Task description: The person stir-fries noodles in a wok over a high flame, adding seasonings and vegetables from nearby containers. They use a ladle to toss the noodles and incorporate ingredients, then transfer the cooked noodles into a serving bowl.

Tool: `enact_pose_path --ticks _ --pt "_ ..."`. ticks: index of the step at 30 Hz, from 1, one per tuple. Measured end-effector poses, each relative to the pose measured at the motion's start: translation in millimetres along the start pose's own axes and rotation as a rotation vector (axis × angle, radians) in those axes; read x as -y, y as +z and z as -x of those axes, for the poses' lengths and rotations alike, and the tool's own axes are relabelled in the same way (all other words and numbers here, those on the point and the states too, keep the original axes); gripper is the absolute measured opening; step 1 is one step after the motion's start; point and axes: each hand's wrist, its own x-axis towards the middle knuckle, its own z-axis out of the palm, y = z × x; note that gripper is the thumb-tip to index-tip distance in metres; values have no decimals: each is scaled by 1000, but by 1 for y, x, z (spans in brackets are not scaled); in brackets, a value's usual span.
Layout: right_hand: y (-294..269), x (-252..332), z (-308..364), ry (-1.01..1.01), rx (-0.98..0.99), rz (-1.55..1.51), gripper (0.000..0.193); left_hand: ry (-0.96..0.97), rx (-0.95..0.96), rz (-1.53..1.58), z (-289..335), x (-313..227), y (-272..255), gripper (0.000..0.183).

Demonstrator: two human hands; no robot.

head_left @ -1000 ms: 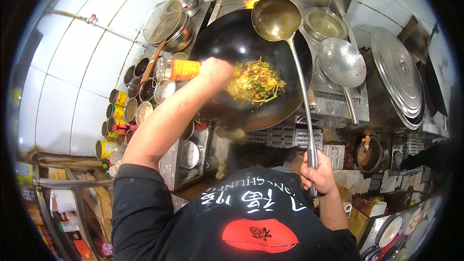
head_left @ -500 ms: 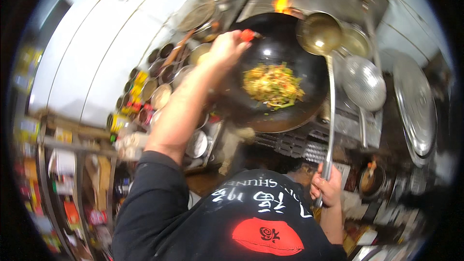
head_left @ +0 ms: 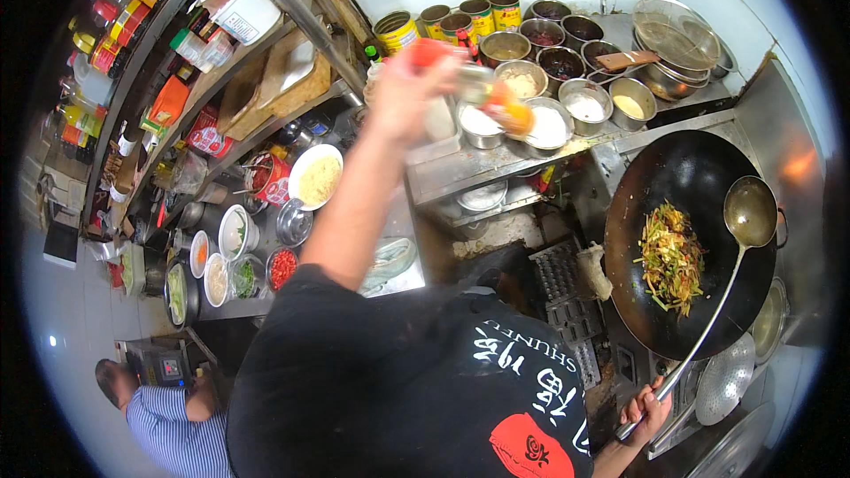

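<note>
My left hand is closed round a small red-capped bottle, blurred by motion, with an orange-brown part toward its far end. It passes above the counter's seasoning bowls, left of the wok. My right hand grips the end of a long-handled ladle. The ladle's bowl rests at the right side of a black wok, against or just above the wall; I cannot tell which. In the wok lies a heap of stir-fried green and brown strips.
Metal bowls of seasonings and opened yellow cans crowd the back counter. A perforated strainer lies beside the wok. Shelves with bottles stand left, above prep bowls. Another person is at the lower left. Flame glows behind the wok.
My view has turned left. My left hand has carried the red-capped bottle from over the wok to above the seasoning counter. My right hand still holds the ladle, its bowl at the wok's side.
</note>
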Motion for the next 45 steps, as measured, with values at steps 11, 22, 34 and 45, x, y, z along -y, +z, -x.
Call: enact_pose_path --ticks 11,22,34,45 --pt "26 5 -20 -5 -1 75 32 -108 -418 -446 -53 127 -241 13" --pt "44 10 -13 -47 -56 102 33 -505 -488 -575 -54 252 -257 24" --pt "35 16 9 -34 -248 50 25 -968 769 170 148 180 139 39" --pt "-19 46 47 -18 -368 441 22 -1091 694 421 135 111 340 17"
